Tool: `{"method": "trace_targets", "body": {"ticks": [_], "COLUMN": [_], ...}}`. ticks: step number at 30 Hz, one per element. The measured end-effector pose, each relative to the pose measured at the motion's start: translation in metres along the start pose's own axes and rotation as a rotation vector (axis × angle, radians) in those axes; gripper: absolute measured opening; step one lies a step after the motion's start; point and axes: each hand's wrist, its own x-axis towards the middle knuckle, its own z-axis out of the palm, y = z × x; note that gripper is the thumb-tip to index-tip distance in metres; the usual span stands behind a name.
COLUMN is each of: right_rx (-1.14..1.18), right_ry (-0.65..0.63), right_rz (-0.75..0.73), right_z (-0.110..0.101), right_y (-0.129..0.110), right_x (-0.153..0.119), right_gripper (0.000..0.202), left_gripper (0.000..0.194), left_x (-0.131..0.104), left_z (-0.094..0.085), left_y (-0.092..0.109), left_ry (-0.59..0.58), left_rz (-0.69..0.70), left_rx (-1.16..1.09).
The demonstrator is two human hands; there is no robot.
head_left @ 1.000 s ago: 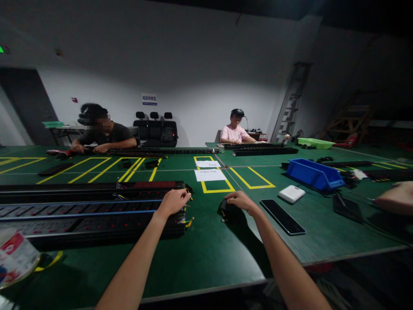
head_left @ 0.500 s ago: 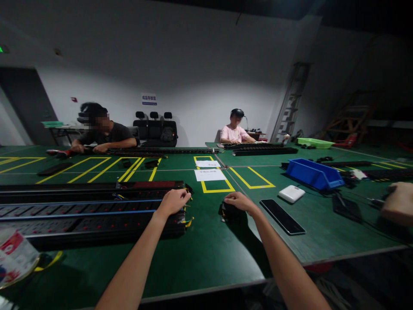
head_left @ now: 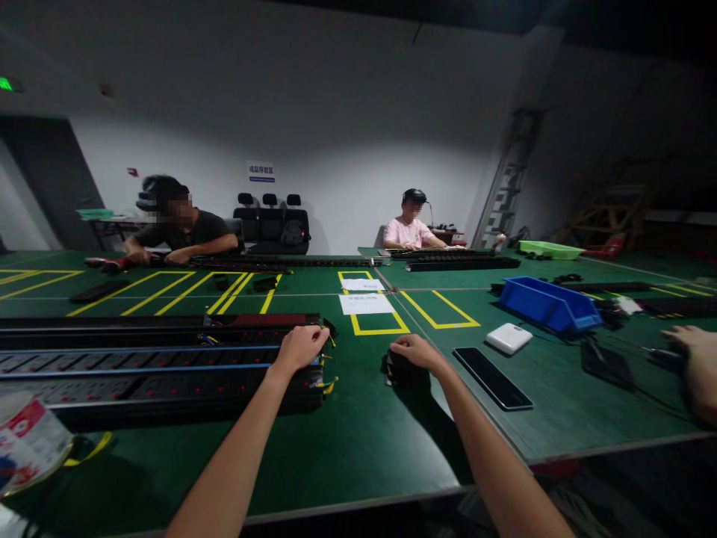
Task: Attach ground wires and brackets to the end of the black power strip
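Left hand: the left hand (head_left: 302,347) rests at the near-right end of the power strips, fingers bent downward; whether it grips cannot be told.
Right hand: the right hand (head_left: 414,351) is curled narrow over a small black part (head_left: 399,368), touching it; firmness of hold cannot be told.
Power strips: the long black power strips (head_left: 168,387), dotted red, lie side by side on the green table (head_left: 386,456), left of the black part.
Wiring: yellow-green leads (head_left: 330,386) protrude from the strip ends.
Right of right hand: smartphone (head_left: 493,379), white power bank (head_left: 508,338), blue bin (head_left: 552,312).
Beyond hands: printed paper sheet (head_left: 367,305).
Far right: a co-worker's hand (head_left: 701,366).
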Motion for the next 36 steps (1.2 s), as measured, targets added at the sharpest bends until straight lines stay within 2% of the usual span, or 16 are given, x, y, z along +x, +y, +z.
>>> {"method": "trace_targets", "body": {"ticks": [4,10,19,25,32,36], "right_rx": [-0.048,-0.077,-0.074,-0.079,-0.063,-0.066], "right_ry": [-0.003,0.02,0.059,0.048,0.039,0.045], "right_rz": [-0.023,-0.011,0.009,0.004,-0.022,-0.004], "right_z": [0.001,0.003,0.008,0.008,0.009,0.009], "right_y": [0.001,0.003,0.007,0.01,0.012,0.009], "right_x": [0.001,0.003,0.005,0.006,0.008,0.006], "right_gripper": [0.045,0.047,0.049,0.05,0.05,0.05], "left_gripper": [0.046,0.031,0.024,0.024,0.021,0.022], "left_x": [0.002,0.001,-0.003,-0.003,-0.002,-0.003], "left_z": [-0.004,-0.012,-0.014,-0.017,-0.016,-0.019], "left_y": [-0.006,-0.016,-0.012,-0.01,-0.016,-0.018], "left_ry": [-0.044,-0.125,-0.277,-0.295,-0.301,-0.324], "left_rz": [-0.036,0.017,0.054,0.056,0.124,0.106], "left_rx": [0.011,0.01,0.001,-0.016,-0.037,-0.042]}}
